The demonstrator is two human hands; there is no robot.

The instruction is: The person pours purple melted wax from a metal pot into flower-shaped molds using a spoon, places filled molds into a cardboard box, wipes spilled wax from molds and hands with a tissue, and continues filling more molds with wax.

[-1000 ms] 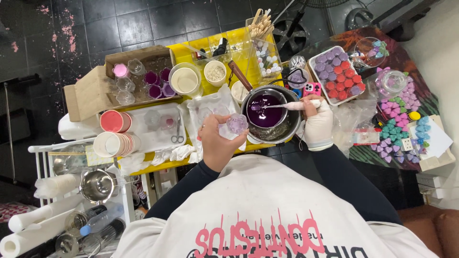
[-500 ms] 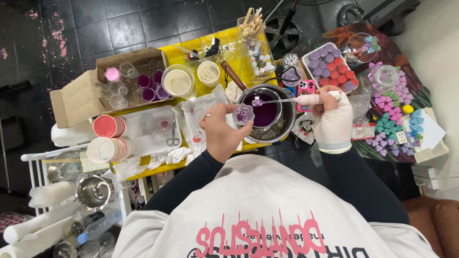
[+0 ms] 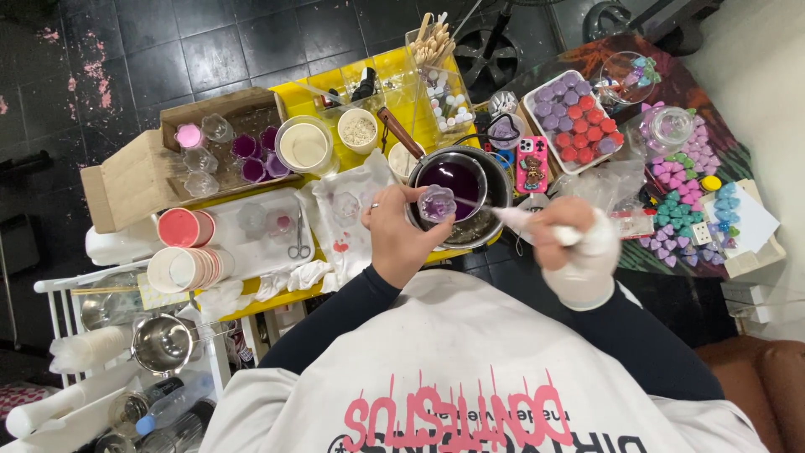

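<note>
The left hand [image 3: 401, 235], bare with a ring on 1 finger, pinches a small clear mould [image 3: 438, 204] between thumb and fingertips, holding it just over the near rim of the metal pot [image 3: 495, 180]. The right hand [image 3: 577, 252], in a pale glove, is closed around the white handle of a spoon [image 3: 511, 218] whose far end reaches toward the purple liquid [image 3: 453, 178] in the pot.

To fill such a small mould cleanly, it seems wise to keep it level and close above the pot, so drips fall back in, and to tip the spoon slowly at the mould's middle (the glove suggests the liquid may be hot, though that cannot be confirmed).

The mould looks transparent and scalloped, like a little flower or shell, with a faint lilac tint; whether it already holds liquid I cannot tell.

Beyond the left hand lie a spotted white cloth [image 3: 352, 210] and a cardboard box [image 3: 142, 168] of small cups. Beyond the right hand sits a tray of red and purple pieces [image 3: 579, 126].
</note>
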